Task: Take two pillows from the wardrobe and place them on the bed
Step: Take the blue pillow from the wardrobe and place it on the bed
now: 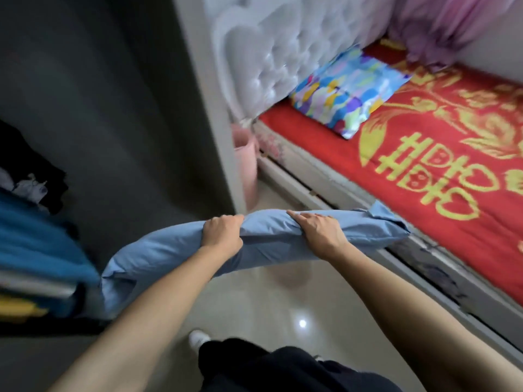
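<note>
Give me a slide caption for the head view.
Both hands, left and right, carry a blue pillow toward the bed.

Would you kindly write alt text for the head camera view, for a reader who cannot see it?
Both hands, left hand and right hand, grip a light blue pillow held above the floor beside a bed with a red and gold cover. A multicoloured pillow already lies by the headboard.
</note>
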Action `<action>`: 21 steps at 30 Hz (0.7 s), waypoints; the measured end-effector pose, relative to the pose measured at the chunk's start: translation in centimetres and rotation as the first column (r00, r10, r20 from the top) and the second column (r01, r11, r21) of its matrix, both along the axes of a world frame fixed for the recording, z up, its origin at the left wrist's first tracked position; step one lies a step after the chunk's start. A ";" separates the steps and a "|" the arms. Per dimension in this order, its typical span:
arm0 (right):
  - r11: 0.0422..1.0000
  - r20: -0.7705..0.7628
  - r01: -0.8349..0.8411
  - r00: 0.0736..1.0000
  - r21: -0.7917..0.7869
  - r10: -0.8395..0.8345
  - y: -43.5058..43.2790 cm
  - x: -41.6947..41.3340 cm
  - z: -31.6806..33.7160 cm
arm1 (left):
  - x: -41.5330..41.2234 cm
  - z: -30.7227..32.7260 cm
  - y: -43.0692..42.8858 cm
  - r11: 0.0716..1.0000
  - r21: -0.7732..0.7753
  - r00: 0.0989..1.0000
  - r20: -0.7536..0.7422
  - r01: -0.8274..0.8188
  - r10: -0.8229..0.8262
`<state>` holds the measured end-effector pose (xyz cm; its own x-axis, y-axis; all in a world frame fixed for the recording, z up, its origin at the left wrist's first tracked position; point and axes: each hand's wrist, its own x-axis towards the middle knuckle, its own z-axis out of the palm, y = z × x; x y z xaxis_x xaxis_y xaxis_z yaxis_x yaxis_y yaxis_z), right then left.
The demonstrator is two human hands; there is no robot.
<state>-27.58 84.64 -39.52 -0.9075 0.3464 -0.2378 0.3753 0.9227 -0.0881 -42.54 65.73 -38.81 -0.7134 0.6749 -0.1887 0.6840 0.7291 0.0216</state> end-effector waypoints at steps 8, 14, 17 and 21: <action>0.970 -0.150 0.231 0.964 0.073 -0.219 13.1 9.8 6.1 | 6.9 6.3 15.8 0.973 0.133 0.977 -0.119 0.191 -0.176; 0.947 -0.217 0.304 0.936 0.106 -0.276 19.3 9.4 8.7 | 5.7 8.3 22.7 0.951 0.193 0.963 -0.172 0.240 -0.208; 0.935 -0.237 0.330 0.926 0.128 -0.294 21.9 7.3 9.2 | 3.5 8.6 25.6 0.938 0.236 0.958 -0.197 0.255 -0.211; 0.918 -0.248 0.365 0.914 0.154 -0.321 25.9 3.1 10.0 | -0.8 8.9 30.3 0.913 0.283 0.951 -0.186 0.293 -0.248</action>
